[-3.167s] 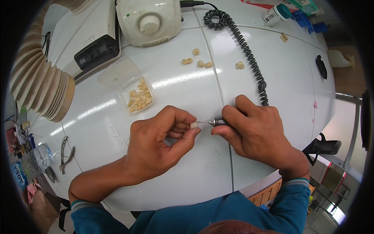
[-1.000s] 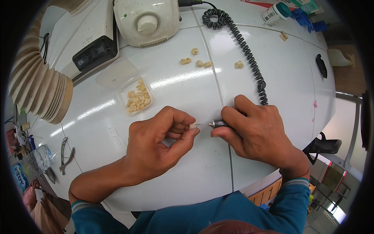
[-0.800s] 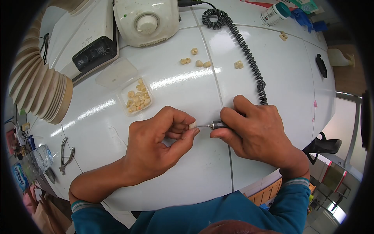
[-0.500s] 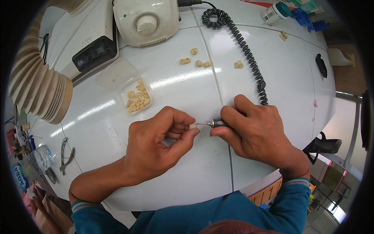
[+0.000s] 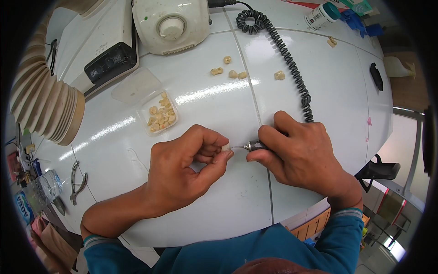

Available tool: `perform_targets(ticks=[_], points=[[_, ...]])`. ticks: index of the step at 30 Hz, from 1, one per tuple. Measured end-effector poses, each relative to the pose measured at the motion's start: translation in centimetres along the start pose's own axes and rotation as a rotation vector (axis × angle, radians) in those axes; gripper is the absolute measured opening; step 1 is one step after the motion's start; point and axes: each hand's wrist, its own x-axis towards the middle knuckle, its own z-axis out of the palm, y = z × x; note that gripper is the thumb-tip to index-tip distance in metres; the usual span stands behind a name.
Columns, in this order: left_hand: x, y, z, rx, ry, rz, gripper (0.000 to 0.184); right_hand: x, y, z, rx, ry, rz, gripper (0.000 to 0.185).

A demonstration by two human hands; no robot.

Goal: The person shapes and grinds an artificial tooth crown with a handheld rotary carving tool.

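Between thumb and fingertips, my left hand (image 5: 189, 166) pinches a small whitish dental crown (image 5: 226, 147), partly covered by the fingers. My right hand (image 5: 296, 153) is wrapped around a dark rotary handpiece (image 5: 255, 145). From its metal nose a thin bur (image 5: 238, 147) points left, its tip at the crown; whether it touches I cannot tell. A coiled black cord (image 5: 294, 68) runs down to behind my right hand. Beyond my left hand, a clear plastic box (image 5: 157, 112) with its lid folded back holds many yellowish tooth-shaped pieces.
Several loose tooth-shaped pieces (image 5: 233, 74) lie farther back. A cream control unit (image 5: 171, 25) with a knob stands at the back, a ribbed hose (image 5: 48, 98) at left. Pliers (image 5: 77, 182) lie at left. A white bottle (image 5: 321, 17) lies at the back right, a person's arm at lower left.
Both hands stay nearly in place, the right one shifting very slightly with the handpiece. At the lower left edge the other person's arm has moved.
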Motion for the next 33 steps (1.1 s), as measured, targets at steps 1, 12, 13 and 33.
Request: perform_targets(ticks=[1, 12, 13, 33], points=[[0.01, 0.03, -0.02, 0.003, -0.001, 0.001, 0.019, -0.01, 0.06, -0.09, 0.002, -0.011, -0.01, 0.042], [0.0, -0.05, -0.04, -0.002, -0.005, -0.004, 0.019, -0.03, 0.06, -0.02, -0.013, -0.007, -0.007, 0.044], [0.01, -0.02, -0.07, -0.002, -0.007, -0.005, 0.019, -0.02, 0.13, -0.08, -0.011, -0.013, -0.02, 0.045], [-0.06, -0.51, 0.1, -0.055, 0.01, 0.034, 0.026, 0.11, 0.53, -0.58, 0.058, -0.011, -0.001, 0.044]])
